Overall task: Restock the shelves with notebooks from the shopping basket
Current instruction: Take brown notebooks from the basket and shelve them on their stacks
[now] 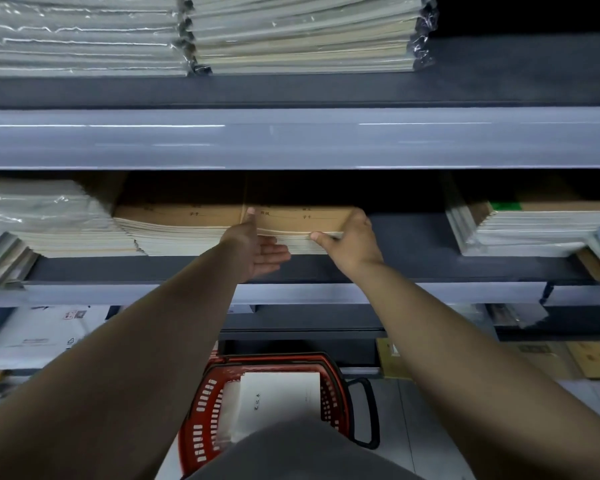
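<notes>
Head view: your two hands meet at the brown notebook stack [302,220], which lies on the middle shelf [413,244], touching a neighbouring stack [181,230] on its left. Your left hand [257,247] is spread, palm turned up below the stack's front edge, thumb upright against its left side. Your right hand [355,240] clamps the right front corner: fingers curled over the top cover, thumb pressed to the page edges. The red shopping basket [201,414] stands on the floor below, between your arms, with a white notebook [279,393] lying flat inside. Wrapped stacks [302,36] fill the shelf above.
</notes>
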`<action>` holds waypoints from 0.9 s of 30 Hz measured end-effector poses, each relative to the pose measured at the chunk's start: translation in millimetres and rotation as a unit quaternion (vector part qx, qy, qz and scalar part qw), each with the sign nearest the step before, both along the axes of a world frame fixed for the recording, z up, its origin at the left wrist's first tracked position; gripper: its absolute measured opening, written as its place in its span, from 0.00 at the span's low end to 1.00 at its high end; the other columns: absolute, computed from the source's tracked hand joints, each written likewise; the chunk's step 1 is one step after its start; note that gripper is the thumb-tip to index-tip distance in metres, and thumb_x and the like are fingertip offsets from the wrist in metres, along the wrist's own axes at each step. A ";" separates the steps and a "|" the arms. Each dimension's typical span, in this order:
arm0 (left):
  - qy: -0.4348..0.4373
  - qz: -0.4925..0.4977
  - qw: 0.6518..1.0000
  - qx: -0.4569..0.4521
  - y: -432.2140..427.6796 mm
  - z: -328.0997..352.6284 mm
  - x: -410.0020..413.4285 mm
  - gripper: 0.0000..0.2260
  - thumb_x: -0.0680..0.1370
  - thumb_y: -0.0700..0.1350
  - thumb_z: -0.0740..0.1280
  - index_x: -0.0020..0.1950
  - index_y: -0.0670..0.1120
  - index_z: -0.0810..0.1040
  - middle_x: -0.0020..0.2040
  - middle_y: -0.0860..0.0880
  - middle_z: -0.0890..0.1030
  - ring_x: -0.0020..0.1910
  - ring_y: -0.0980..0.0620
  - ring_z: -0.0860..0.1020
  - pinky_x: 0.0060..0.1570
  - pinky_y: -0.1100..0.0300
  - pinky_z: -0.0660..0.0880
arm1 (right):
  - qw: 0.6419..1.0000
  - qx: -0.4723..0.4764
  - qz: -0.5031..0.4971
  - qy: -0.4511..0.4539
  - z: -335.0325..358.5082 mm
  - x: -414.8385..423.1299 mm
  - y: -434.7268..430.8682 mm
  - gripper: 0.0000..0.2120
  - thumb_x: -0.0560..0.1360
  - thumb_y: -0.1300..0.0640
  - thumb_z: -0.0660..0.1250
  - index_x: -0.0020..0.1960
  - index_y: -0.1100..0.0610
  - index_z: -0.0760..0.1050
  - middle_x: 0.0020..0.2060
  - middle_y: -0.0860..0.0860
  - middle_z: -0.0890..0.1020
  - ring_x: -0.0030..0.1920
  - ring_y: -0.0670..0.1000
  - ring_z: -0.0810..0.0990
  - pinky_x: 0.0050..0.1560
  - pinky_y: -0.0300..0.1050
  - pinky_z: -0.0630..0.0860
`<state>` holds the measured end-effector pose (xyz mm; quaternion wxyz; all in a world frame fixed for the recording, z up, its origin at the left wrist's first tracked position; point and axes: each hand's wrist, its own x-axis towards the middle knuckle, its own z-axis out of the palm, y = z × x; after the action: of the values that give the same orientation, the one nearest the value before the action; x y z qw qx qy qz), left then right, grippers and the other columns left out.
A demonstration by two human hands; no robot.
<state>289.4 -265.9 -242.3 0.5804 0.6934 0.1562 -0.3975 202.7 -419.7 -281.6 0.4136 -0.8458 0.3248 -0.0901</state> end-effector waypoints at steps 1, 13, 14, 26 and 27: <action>0.004 0.005 1.000 -0.028 1.8 0.4 -4.5 0.32 0.79 0.66 0.51 0.49 0.38 0.75 0.38 0.42 0.85 0.33 0.47 0.84 0.34 0.54 0.78 | 1.000 0.013 0.002 -0.008 1.1 -2.6 -1.3 0.34 0.70 0.44 0.73 0.67 0.59 0.64 0.65 0.56 0.70 0.64 0.57 0.72 0.60 0.48 0.71; -0.027 0.001 0.978 -0.208 43.7 14.4 -46.4 0.33 0.80 0.67 0.46 0.68 0.45 0.72 0.68 0.46 0.76 0.71 0.47 0.69 0.65 0.49 0.63 | 0.984 0.151 -0.068 -0.059 37.1 -43.0 14.2 0.38 0.77 0.34 0.54 0.79 0.56 0.51 0.76 0.53 0.60 0.75 0.56 0.61 0.69 0.48 0.61; -0.028 0.002 0.977 -0.211 46.9 15.6 -49.5 0.33 0.80 0.68 0.46 0.69 0.45 0.72 0.68 0.46 0.75 0.71 0.47 0.69 0.65 0.49 0.63 | 0.984 0.155 -0.068 -0.061 39.5 -46.1 18.9 0.37 0.78 0.34 0.54 0.78 0.56 0.53 0.76 0.53 0.62 0.74 0.56 0.62 0.66 0.46 0.62; -0.037 -0.010 0.969 -0.246 113.2 18.5 -83.8 0.34 0.80 0.67 0.47 0.74 0.43 0.66 0.71 0.44 0.72 0.73 0.47 0.67 0.72 0.48 0.59 | 0.979 0.176 -0.075 -0.071 55.8 -86.4 94.4 0.35 0.79 0.35 0.51 0.78 0.55 0.54 0.75 0.51 0.63 0.73 0.56 0.64 0.66 0.49 0.63; -0.039 -0.011 0.969 -0.244 120.9 19.5 -87.0 0.34 0.80 0.67 0.47 0.74 0.43 0.66 0.71 0.44 0.72 0.72 0.47 0.67 0.71 0.48 0.59 | 0.978 0.182 -0.075 -0.075 56.8 -90.3 103.1 0.35 0.79 0.34 0.51 0.78 0.54 0.54 0.75 0.51 0.64 0.73 0.56 0.64 0.64 0.48 0.63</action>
<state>202.4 -144.9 -222.8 0.7329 0.5479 0.0238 -0.4027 112.4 -316.6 -224.8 0.5756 -0.7204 0.3665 -0.1237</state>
